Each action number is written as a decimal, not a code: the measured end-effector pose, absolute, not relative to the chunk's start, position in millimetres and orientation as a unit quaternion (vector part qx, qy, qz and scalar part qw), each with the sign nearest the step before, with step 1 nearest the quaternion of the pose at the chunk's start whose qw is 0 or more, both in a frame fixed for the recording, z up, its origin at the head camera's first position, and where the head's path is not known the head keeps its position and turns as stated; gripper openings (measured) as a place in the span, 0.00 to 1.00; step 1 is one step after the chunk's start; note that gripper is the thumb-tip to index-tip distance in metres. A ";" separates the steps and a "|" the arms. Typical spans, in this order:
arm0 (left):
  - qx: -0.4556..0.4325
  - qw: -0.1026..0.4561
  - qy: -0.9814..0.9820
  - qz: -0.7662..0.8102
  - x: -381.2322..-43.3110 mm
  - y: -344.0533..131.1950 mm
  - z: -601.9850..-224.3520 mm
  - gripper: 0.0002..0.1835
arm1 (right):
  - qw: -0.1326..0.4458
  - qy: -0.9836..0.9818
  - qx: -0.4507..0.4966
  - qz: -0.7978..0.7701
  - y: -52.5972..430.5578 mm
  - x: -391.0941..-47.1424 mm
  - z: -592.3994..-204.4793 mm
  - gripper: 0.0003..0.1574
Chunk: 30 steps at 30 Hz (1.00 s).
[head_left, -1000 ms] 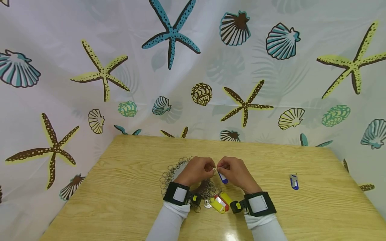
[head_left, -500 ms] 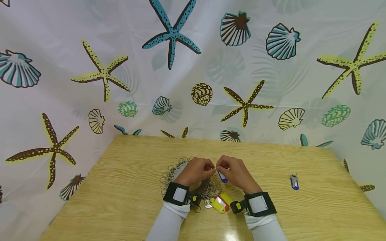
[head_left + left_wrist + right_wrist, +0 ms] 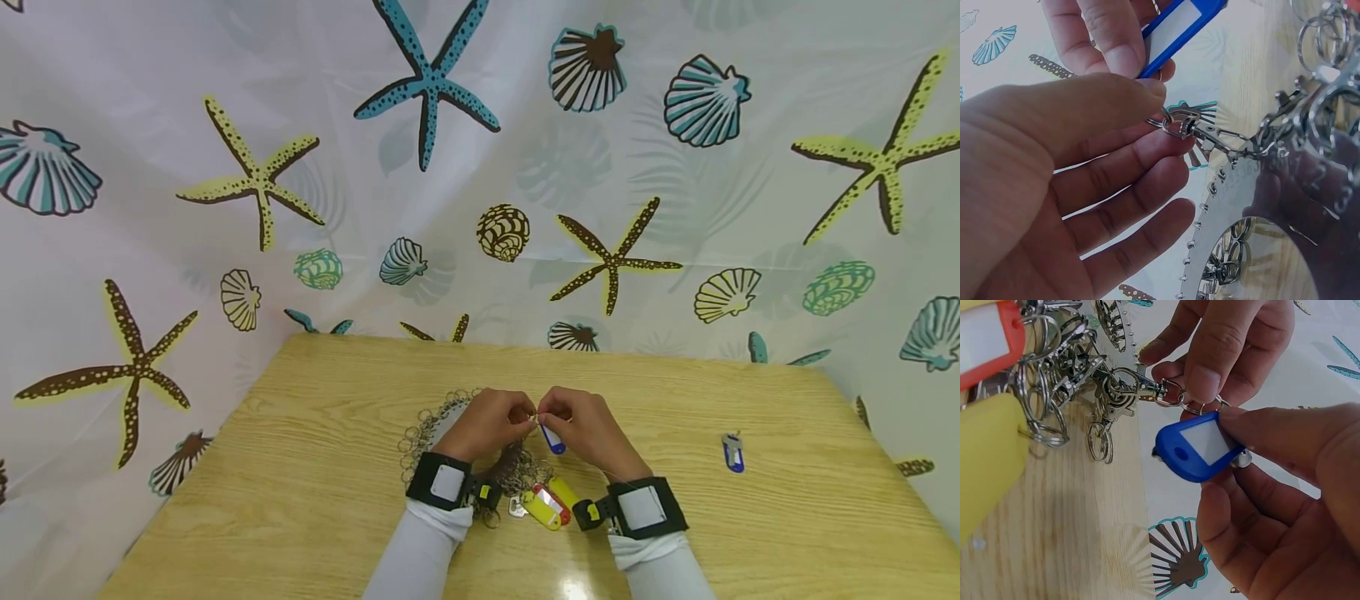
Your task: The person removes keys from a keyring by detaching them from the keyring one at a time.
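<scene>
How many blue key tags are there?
2: the held blue tag, pinched by the right hand, and the far-right blue tag on the table. Others may be hidden.

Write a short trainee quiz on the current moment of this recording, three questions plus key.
1. Which hand pinches the blue key tag? A) left hand; B) right hand
2. True or false: in the head view, the red key tag lies to the right of both hands.
3. Besides the pinched one, how many blue key tags lie on the table?

Key: 1. B. 2. False; it lies beside the yellow key tags. 3. One, the second blue key tag.
</scene>
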<state>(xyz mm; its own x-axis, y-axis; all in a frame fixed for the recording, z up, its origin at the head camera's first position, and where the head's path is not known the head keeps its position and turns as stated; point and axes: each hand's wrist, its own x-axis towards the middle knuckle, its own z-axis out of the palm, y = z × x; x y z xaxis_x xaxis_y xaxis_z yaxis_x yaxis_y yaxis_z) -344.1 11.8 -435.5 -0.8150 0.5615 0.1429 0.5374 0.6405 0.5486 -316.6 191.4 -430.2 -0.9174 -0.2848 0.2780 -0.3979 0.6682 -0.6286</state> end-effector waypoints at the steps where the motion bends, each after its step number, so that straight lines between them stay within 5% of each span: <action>1: 0.303 0.021 0.905 0.297 -344.0 11.9 -435.8 0.12 | 0.079 -0.910 0.187 0.361 191.2 -316.5 -430.5 0.03; 30: 0.321 0.036 0.896 0.305 -343.7 11.8 -436.1 0.12 | 0.102 -0.917 0.157 0.352 191.3 -316.3 -432.4 0.03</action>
<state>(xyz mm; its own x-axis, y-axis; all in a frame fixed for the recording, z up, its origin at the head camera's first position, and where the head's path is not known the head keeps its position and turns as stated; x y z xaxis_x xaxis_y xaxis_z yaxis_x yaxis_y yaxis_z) -343.7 11.8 -436.1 -0.7911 0.5974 0.1312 0.5536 0.6081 0.5691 -316.3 191.3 -432.4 -0.9297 -0.2161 0.2983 -0.3601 0.7034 -0.6128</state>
